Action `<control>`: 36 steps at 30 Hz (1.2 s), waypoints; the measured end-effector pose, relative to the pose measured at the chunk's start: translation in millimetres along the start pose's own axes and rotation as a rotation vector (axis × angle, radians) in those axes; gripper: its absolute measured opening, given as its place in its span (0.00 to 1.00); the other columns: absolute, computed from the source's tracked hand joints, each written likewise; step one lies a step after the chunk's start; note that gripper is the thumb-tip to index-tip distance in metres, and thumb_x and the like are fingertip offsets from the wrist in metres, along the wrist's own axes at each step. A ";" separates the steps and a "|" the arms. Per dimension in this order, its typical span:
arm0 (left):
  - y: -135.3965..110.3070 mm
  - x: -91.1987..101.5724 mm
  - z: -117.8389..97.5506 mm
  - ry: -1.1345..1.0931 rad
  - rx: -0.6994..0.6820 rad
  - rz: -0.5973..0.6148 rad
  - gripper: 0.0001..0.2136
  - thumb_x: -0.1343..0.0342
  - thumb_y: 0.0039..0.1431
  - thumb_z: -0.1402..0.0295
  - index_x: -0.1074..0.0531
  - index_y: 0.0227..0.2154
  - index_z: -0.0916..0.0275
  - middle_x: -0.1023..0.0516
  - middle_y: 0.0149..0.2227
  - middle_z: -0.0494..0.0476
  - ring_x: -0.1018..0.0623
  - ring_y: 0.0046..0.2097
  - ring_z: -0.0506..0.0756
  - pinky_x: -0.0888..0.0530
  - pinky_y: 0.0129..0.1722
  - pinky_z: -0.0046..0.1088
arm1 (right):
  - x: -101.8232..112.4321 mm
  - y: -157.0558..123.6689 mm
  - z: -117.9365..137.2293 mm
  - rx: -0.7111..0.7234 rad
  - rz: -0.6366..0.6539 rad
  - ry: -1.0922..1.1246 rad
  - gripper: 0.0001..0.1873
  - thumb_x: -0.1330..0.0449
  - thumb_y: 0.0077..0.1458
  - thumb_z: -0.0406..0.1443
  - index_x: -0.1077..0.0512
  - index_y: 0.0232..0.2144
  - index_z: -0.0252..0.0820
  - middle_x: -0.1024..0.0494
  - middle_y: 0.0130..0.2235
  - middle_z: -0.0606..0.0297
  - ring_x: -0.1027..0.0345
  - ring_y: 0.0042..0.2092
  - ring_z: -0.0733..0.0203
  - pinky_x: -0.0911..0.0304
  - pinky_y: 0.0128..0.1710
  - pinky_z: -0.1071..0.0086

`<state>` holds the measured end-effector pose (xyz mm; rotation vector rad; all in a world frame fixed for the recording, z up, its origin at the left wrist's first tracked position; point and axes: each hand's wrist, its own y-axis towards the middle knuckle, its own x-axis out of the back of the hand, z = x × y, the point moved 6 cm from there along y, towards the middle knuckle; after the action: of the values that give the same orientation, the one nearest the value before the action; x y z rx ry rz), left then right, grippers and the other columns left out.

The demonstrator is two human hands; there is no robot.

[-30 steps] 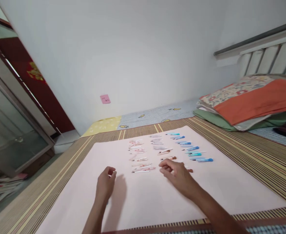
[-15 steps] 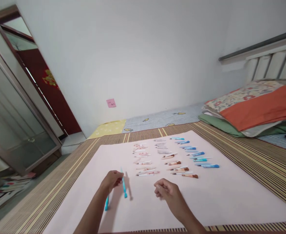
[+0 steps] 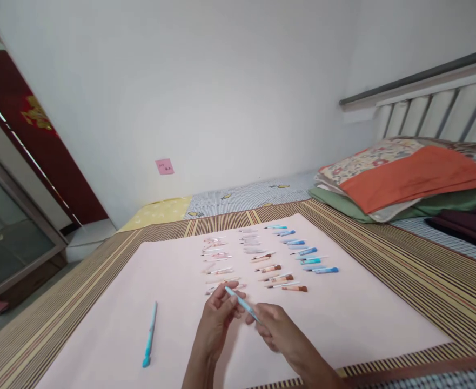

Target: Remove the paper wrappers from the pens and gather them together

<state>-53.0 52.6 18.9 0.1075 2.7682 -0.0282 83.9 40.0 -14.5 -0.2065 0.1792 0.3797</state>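
Between both hands, above the pale pink sheet (image 3: 112, 308), is a light blue pen (image 3: 241, 303). My left hand (image 3: 220, 310) pinches it near its upper left end. The fingers of my right hand (image 3: 276, 324) are wrapped round its lower right end, which they hide. A second blue pen (image 3: 150, 335) lies on the sheet to the left, its darker end toward me. Beyond my hands lie rows of pen parts: pinkish ones (image 3: 217, 257) behind my left hand, orange-brown ones (image 3: 280, 278) in the middle and blue ones (image 3: 310, 261) on the right.
The sheet lies on a striped mat (image 3: 367, 237). Folded bedding (image 3: 416, 178) is stacked at the right, below a white radiator (image 3: 436, 111). A white wall (image 3: 238, 97) with a pink note (image 3: 165, 166) stands behind. At the far left is a glass-paned door (image 3: 11, 227).
My left hand has brought the blue pen rightward to my right hand, which now grips its other end. The view has turned a little to the right.
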 end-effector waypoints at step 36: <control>3.6 35.6 29.3 -0.148 0.039 -0.232 0.16 0.33 0.50 0.57 0.28 0.24 0.65 0.25 0.20 0.51 0.32 0.19 0.45 0.43 0.15 0.17 | 1.5 -4.9 26.6 0.359 -0.130 -0.714 0.17 0.48 0.64 0.45 0.24 0.33 0.43 0.25 0.25 0.70 0.35 0.29 0.62 0.43 0.31 0.72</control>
<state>-75.2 57.7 -21.3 -0.1985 2.6183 -0.1442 90.7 42.2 11.6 0.2757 -0.4665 0.2666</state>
